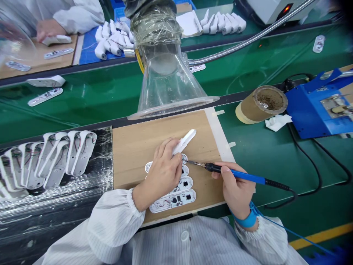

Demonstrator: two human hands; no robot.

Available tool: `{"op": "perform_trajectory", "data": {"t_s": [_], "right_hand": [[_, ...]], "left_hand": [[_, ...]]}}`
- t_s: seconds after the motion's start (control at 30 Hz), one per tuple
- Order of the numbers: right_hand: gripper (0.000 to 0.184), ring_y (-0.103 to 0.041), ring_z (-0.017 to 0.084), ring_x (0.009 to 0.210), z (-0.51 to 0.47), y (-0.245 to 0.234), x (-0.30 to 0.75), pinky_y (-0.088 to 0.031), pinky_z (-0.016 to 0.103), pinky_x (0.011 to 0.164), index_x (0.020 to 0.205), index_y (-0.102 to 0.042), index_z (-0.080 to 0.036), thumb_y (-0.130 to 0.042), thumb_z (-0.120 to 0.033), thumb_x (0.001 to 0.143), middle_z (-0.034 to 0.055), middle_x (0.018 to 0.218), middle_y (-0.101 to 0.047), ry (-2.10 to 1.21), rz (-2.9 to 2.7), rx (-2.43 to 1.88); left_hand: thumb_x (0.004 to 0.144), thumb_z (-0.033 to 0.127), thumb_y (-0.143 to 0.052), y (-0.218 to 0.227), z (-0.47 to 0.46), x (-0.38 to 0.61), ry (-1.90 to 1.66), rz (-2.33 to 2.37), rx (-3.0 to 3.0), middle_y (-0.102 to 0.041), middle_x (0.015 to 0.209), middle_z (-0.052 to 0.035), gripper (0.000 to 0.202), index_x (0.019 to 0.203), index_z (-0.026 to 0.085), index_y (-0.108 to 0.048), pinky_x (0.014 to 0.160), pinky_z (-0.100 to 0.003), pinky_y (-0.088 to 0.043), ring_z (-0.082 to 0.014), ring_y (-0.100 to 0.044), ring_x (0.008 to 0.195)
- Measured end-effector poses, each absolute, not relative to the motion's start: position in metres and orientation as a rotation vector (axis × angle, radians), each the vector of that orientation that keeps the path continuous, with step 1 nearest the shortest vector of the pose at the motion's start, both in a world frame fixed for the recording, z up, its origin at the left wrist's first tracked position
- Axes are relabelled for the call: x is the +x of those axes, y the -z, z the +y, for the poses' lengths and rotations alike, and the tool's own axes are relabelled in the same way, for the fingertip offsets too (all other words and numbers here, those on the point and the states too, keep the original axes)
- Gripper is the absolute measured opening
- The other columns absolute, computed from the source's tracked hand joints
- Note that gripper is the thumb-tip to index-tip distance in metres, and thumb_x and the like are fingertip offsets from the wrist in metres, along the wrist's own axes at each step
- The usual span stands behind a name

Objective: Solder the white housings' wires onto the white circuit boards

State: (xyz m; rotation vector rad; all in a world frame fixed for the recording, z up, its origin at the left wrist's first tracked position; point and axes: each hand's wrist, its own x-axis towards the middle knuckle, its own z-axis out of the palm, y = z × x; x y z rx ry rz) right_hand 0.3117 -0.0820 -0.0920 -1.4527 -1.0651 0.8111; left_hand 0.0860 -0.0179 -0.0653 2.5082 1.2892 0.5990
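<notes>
My right hand (237, 189) grips a blue-handled soldering iron (248, 177), its tip pointing left at the end of a white strip with a circuit board (184, 158). Closed around a white plastic housing (187, 140), my left hand (164, 163) rests over the same strip; its fingertips are partly hidden. Below that, more oval boards lie in a stack of rows, the nearest board (173, 201) showing a dark chip and red wires. A cardboard sheet (129, 147) lies under both hands and the boards.
A clear fume hood (173, 88) hangs just beyond the cardboard. White housings (79, 152) line the left side. To the right stand a cardboard tube pot (256, 105), crumpled tissue (278, 122) and a blue soldering stand (311, 114). Boards lie on the green belt (104, 92); across it, a co-worker's hand (49, 29) holds a part.
</notes>
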Motion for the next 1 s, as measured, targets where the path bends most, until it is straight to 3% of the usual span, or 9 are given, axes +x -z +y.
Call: {"op": "perform_trajectory", "data": {"t_s": [1.0], "right_hand": [[0.015,-0.072,0.018,0.062,-0.073,0.094,0.311,-0.057,0.032,0.064,0.098,-0.082,-0.023,-0.069,-0.029,0.102,-0.0006,0.069,-0.076,-0.819,-1.025,-1.385]], "left_hand": [[0.105,0.007,-0.052,0.070,-0.018,0.084,-0.631,1.259,2.528,-0.052,0.150,-0.0214,0.015,0.094,0.018,-0.055,0.113,-0.062,-0.057,-0.0392,-0.052,0.145]]}}
